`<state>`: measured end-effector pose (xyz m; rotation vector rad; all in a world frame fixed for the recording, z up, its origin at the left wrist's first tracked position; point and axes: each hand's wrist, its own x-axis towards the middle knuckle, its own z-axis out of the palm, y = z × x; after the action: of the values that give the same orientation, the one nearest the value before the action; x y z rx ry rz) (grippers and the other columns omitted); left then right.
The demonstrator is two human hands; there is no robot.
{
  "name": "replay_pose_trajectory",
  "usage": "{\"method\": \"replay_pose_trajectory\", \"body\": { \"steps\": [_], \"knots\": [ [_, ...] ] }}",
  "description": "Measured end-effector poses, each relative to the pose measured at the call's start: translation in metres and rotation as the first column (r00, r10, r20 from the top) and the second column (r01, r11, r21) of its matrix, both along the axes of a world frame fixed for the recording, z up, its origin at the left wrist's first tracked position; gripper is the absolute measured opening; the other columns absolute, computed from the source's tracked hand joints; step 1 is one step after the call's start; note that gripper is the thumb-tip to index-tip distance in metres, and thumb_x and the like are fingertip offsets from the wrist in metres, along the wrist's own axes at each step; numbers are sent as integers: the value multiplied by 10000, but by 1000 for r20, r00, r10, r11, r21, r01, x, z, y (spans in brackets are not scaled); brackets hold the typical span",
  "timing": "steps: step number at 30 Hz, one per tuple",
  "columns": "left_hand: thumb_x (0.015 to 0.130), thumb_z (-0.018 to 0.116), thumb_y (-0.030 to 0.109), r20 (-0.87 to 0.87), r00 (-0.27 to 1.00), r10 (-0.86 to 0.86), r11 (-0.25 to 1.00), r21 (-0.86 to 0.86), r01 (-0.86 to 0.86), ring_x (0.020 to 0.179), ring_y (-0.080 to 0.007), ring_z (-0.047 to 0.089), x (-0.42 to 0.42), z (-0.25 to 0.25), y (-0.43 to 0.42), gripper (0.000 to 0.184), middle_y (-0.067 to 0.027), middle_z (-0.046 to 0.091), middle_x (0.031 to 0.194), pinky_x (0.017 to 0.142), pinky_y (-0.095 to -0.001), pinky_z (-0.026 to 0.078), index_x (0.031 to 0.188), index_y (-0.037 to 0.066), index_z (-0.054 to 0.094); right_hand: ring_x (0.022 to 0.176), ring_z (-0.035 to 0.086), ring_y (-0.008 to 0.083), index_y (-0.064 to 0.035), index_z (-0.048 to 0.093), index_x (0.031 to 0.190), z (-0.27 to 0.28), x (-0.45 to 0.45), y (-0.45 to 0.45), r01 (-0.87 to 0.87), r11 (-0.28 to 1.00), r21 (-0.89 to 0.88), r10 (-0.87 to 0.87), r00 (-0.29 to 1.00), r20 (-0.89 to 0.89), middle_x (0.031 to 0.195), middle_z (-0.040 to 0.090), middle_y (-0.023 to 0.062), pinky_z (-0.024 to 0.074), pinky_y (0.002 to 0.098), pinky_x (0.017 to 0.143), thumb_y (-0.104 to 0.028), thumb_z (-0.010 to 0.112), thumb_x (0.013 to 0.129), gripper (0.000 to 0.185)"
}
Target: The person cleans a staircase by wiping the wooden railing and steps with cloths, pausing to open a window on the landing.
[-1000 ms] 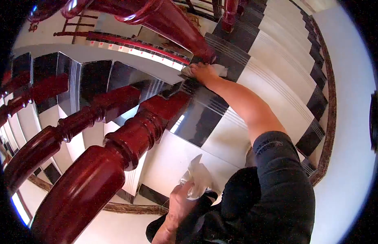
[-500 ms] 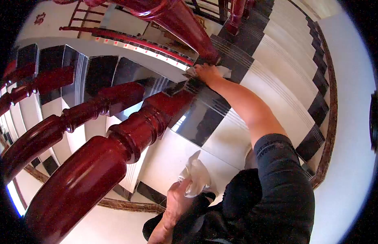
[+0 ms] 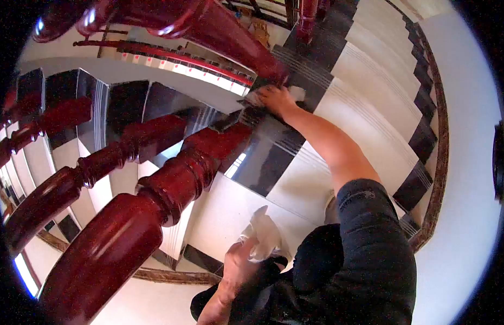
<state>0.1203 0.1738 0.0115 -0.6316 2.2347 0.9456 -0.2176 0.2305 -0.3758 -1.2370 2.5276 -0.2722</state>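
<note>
My right hand [image 3: 277, 101] reaches forward and presses a pale crumpled cloth [image 3: 297, 93] onto the dark stair edge, right beside the foot of a dark red wooden baluster [image 3: 265, 59]. Its fingers are bent over the cloth, which shows on both sides of them. Close to my body, my left hand [image 3: 239, 264] grips a white crumpled cloth [image 3: 264, 235], held above the white tread [image 3: 219, 216]. A thick turned baluster [image 3: 122, 233] stands to the left of my left hand.
White stair treads [image 3: 366, 103] with black edges climb to the upper right, bordered by a brown skirting [image 3: 439, 141] along the wall. More red balusters [image 3: 116, 146] and a lower flight of stairs [image 3: 92, 92] lie on the left.
The view has shifted slightly, so the balusters sit a little further left. My right hand stays on its cloth at the baluster foot; my left keeps its cloth.
</note>
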Motion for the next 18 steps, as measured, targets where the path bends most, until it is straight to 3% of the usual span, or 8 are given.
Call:
{"method": "replay_pose_trajectory", "body": {
  "steps": [4, 6, 9, 11, 13, 17, 18],
  "knots": [
    [755, 860, 99, -5, 999, -37, 999, -26, 37, 949, -387, 731, 1, 3, -4, 586, -224, 739, 1059, 791, -437, 609, 1300, 46, 653, 1341, 494, 250, -168, 665, 1300, -15, 15, 85, -91, 995, -36, 89, 994, -70, 1499, 511, -2, 547, 469, 968, -162, 559, 936, 379],
    [756, 864, 105, -22, 1000, -3, 999, -39, 2, 940, -383, 733, 3, 2, -6, 587, -223, 740, 1058, 780, -433, 610, 1300, 44, 653, 1313, 522, 271, -119, 695, 1238, 3, 23, 110, 50, 993, 107, -58, 996, 66, 1478, 533, 76, 605, 432, 866, -133, 573, 906, 354],
    [742, 866, 96, 1, 999, -52, 997, -63, 52, 921, -377, 733, 18, -5, -7, 606, -214, 741, 1053, 780, -419, 604, 1306, 43, 653, 1224, 592, 307, -102, 651, 1285, 13, 19, 89, 12, 992, 129, -3, 998, -68, 1438, 555, 141, 629, 403, 814, -118, 564, 908, 388],
    [729, 865, 89, 2, 997, -74, 997, -20, 74, 921, -376, 732, 19, -4, -6, 620, -215, 740, 1051, 783, -417, 603, 1310, 41, 651, 1157, 639, 346, -114, 549, 1399, 37, 15, 49, 115, 990, -84, -120, 991, -58, 1420, 564, 167, 630, 422, 831, -104, 556, 912, 487],
    [700, 849, 56, 31, 999, -38, 998, 50, 36, 935, -378, 725, 9, 8, 2, 663, -215, 736, 1050, 809, -427, 598, 1331, 50, 646, 1144, 675, 387, -120, 419, 1512, 39, 5, 11, 42, 983, -176, -57, 995, -85, 1502, 516, 186, 635, 483, 833, -107, 492, 982, 535],
    [716, 830, 45, 18, 997, -80, 997, 22, 79, 978, -402, 712, 28, 3, 6, 642, -214, 734, 1074, 858, -463, 589, 1328, 71, 638, 1223, 639, 395, -167, 328, 1575, 29, -17, -34, -71, 989, -127, 66, 997, -37, 1550, 481, 184, 633, 482, 846, -116, 458, 1007, 585],
    [716, 830, 45, 20, 997, -78, 997, 18, 77, 978, -402, 712, 29, 4, 4, 642, -214, 734, 1074, 858, -463, 589, 1328, 71, 638, 1313, 571, 378, -170, 341, 1572, 23, -17, -33, -121, 991, -53, 110, 980, -168, 1608, 402, 145, 622, 468, 887, -111, 488, 984, 609]
  ]
}}
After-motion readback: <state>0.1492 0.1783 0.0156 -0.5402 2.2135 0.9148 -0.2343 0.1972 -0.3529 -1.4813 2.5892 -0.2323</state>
